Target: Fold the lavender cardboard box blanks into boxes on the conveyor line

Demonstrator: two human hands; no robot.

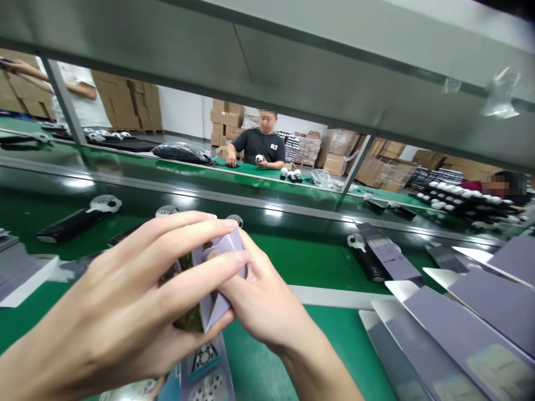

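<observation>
My left hand (125,301) and my right hand (263,295) meet over the green bench, both closed on a flat grey cardboard carton (223,248). The left fingers reach across the carton's top flap; the right hand grips it from behind and below. The carton's printed lower end (204,373) with football patterns hangs under my hands. Much of the carton is hidden by my fingers.
A fan of flat grey cartons (460,328) lies at the right. On the green conveyor (309,256) lie black devices with football-patterned heads (79,217) and a boxed one (384,253). A white stack (20,273) sits at left. A person in a black shirt (261,145) works opposite; an overhead shelf (292,61) hangs above.
</observation>
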